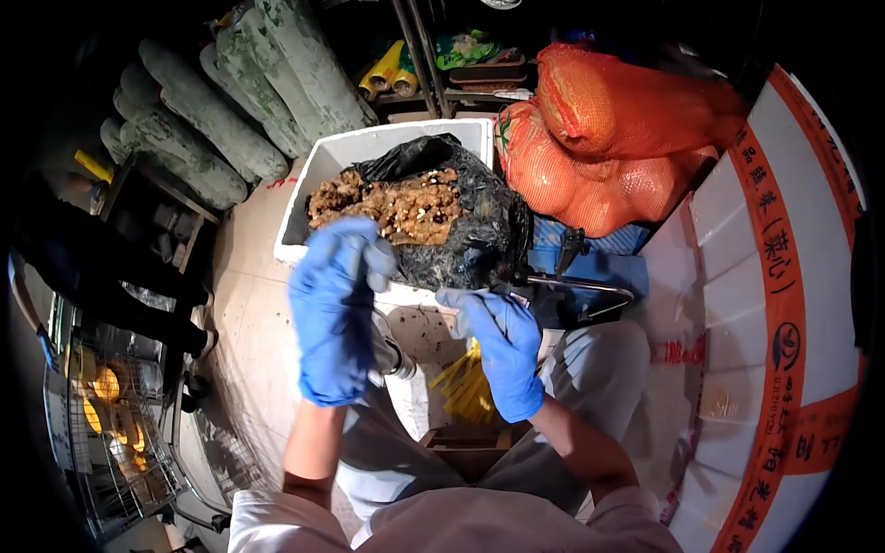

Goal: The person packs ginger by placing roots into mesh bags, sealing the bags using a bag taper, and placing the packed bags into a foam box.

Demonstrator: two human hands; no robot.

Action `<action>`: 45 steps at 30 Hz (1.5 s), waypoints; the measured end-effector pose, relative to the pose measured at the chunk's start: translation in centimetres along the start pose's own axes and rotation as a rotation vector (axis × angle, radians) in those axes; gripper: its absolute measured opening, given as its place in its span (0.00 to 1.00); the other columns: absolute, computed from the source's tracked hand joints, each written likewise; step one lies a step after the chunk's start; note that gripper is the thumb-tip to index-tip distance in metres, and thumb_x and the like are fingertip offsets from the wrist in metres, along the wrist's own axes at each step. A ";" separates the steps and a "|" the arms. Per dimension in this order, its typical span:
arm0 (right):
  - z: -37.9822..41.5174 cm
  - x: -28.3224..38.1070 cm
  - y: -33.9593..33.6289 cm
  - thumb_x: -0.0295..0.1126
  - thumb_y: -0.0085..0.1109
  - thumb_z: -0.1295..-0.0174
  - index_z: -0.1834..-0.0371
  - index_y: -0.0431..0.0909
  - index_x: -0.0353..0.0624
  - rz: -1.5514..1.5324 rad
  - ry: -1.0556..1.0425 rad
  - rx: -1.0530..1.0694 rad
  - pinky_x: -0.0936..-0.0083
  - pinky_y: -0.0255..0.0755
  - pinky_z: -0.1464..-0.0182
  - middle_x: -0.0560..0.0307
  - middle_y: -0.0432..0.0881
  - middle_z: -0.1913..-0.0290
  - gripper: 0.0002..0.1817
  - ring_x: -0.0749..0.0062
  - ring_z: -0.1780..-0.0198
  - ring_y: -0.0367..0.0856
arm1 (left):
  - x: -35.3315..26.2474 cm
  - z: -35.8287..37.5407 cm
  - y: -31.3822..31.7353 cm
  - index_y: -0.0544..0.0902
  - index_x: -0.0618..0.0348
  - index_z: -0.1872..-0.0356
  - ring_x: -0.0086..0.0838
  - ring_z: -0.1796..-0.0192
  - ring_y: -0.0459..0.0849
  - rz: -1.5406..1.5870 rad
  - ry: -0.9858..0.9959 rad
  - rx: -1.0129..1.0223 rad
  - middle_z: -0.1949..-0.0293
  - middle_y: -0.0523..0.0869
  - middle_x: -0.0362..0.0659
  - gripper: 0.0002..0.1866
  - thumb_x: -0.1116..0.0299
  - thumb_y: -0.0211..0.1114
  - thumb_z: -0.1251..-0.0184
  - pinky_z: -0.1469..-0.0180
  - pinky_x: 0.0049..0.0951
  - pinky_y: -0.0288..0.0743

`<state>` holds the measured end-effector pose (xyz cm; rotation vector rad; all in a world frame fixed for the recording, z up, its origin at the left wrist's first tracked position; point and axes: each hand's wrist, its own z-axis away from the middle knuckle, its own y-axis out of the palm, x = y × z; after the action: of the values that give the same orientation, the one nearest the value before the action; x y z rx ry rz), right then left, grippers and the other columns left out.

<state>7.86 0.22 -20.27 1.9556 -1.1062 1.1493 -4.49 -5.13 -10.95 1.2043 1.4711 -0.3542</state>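
Both of my hands wear blue gloves and are held up in front of a white foam box. My left hand is closed, fingertips bent together near the box's front edge; whatever they hold is hidden. My right hand is also closed, thumb and fingers pinched at the lower edge of a black plastic bag; what is in the pinch is too small to name. Brown, knobbly, soil-covered clumps lie on the open bag inside the box. Beneath my right hand hangs a bunch of yellow strips.
Large pale green gourds lean at the back left. Red mesh sacks of round produce are piled at the right, beside white foam boxes with orange tape. At the left stand a person's dark-clad legs and a wire cart.
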 end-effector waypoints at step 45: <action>-5.9 12.7 -8.8 0.31 0.49 0.47 0.63 0.76 0.34 0.430 -0.667 -0.027 0.80 0.67 0.71 0.52 0.78 0.68 0.13 0.72 0.70 0.75 | -13.4 -0.9 -2.3 0.70 0.63 0.50 0.28 0.58 0.73 -0.384 0.821 0.083 0.58 0.75 0.45 0.19 0.63 0.53 0.41 0.57 0.25 0.67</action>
<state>16.87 4.61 -7.06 2.2058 -1.9452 0.6596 -9.16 -11.75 0.02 1.1849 2.4328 -0.1737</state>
